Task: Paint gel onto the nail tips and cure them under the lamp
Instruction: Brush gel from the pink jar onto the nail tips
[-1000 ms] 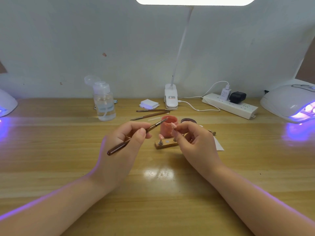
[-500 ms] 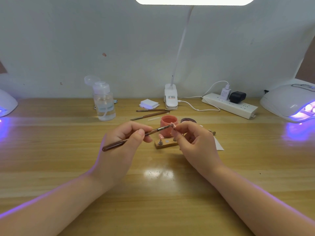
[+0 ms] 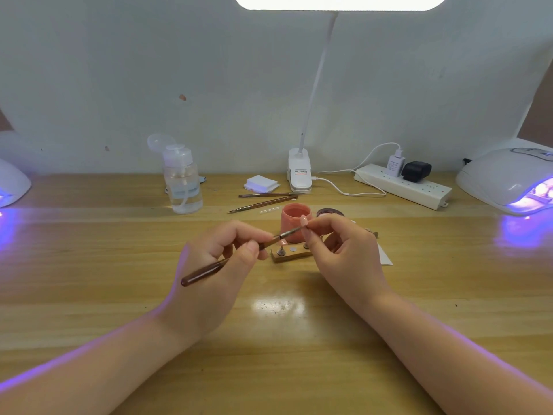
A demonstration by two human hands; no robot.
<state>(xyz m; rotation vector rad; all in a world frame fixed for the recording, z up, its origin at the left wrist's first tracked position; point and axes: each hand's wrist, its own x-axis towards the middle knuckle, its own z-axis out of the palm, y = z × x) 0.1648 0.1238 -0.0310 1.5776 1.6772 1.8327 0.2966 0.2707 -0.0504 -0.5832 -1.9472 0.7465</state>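
The glossy, light wooden tabletop [image 3: 119, 265] carries a small wooden block stand [image 3: 291, 255] just below the fingers [image 3: 311, 232], a pink round jar [image 3: 296, 218] right behind them, two slim brown brushes [image 3: 263, 202] farther back, a clear plastic pump bottle [image 3: 182, 184] far back-left, and a white power strip [image 3: 404, 187] back-right.

Pale wall [image 3: 119, 70], wooden table [image 3: 89, 280], bright overhead desk light [image 3: 341, 1]

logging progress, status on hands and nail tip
Left hand holds brush. Right hand pinches nail tip, brush touching it. Nothing in the way.
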